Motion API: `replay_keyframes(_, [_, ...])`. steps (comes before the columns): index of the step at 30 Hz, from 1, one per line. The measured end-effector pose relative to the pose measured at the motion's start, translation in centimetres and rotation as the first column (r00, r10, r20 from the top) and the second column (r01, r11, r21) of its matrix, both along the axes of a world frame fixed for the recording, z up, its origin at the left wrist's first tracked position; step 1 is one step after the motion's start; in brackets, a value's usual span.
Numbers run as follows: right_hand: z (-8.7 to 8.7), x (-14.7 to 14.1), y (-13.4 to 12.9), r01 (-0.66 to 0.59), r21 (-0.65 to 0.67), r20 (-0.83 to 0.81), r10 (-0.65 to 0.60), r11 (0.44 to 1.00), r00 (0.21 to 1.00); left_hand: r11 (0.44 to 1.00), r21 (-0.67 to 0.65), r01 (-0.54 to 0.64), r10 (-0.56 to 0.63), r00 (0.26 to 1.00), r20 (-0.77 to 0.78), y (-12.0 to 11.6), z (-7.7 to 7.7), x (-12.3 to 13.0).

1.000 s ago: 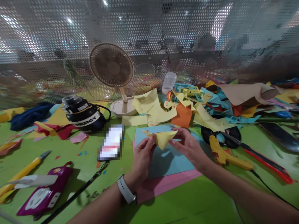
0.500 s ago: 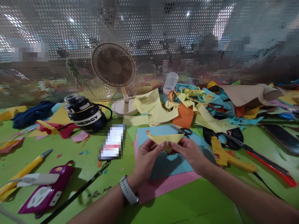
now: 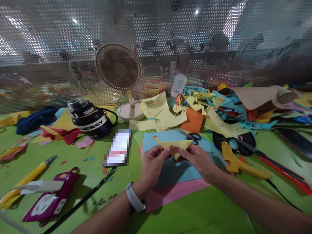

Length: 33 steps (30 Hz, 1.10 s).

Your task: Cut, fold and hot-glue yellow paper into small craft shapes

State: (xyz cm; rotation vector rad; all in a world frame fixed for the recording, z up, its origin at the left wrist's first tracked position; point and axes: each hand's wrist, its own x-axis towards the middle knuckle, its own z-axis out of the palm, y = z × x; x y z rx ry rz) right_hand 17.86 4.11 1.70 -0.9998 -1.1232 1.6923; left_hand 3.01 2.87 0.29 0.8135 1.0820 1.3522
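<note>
Between my two hands is a folded piece of yellow paper [image 3: 180, 144], wide along its top edge and narrowing downward. My left hand [image 3: 155, 162] pinches its left part, thumb towards me. From the other side my right hand [image 3: 198, 159] grips it the same way, and the two thumbs nearly meet in the middle. The fingers behind the paper are partly hidden. Below the hands lie a blue sheet [image 3: 180, 174] and pink sheets [image 3: 175, 195]. Scissors [image 3: 195, 137] rest on the blue sheet just beyond the paper.
On the right are a yellow glue gun [image 3: 240, 164], a red-and-black tool [image 3: 282, 169] and a dark phone [image 3: 296, 143]. Paper scraps [image 3: 202, 104] pile up behind. Leftward stand a fan [image 3: 119, 68] and a black bottle [image 3: 89, 120], with a lit phone [image 3: 118, 148] and purple pouch [image 3: 52, 196] nearer.
My hands keep their pinch on the yellow paper, and its lower part shows slightly more between the thumbs. The whole view has shifted very slightly.
</note>
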Motion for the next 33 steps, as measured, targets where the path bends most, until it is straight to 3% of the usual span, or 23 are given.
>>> replay_keyframes(10, [-0.7, 0.2, 0.4, 0.025, 0.012, 0.057, -0.026, 1.0, 0.998, 0.992, -0.127, 0.019, 0.001, 0.987, 0.158, -0.1, 0.0, 0.0])
replay_keyframes(19, [-1.1, 0.4, 0.5, 0.091, -0.024, 0.011, -0.09, 0.996, 0.996, 0.991, -0.134, -0.014, 0.036, 0.987, 0.158, 0.0, -0.7, 0.1])
replay_keyframes(33, [-0.9, 0.1, 0.8, 0.164, -0.104, -0.238, -0.185, 0.981, 0.953, 0.987, -0.158, -0.041, 0.063, 0.988, 0.138, -0.2, -0.5, 0.2])
